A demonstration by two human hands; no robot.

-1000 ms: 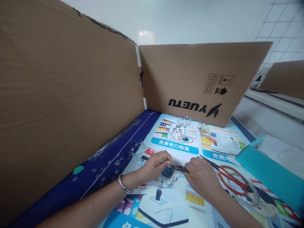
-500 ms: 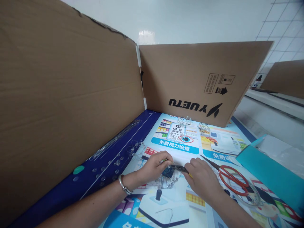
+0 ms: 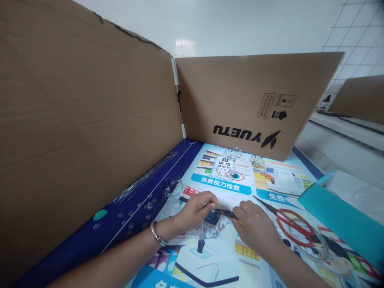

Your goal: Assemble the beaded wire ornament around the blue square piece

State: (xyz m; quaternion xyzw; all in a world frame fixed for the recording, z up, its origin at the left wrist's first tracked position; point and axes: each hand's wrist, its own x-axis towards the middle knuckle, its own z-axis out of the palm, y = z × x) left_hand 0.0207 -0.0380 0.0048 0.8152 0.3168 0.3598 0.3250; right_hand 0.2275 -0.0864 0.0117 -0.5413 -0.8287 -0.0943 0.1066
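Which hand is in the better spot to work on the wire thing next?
Probably the right hand: it holds the yellow-handled pliers, and their tip is right by the beaded wire piece. The left hand looks busy holding that piece.

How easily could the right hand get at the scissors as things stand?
Probably easily: the right hand lies right beside the red scissors with nothing between them, though it seems occupied gripping the pliers.

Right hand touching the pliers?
Touching. The head view shows the right hand closed around the yellow grip of the pliers, with the black nose sticking out past the fingers.
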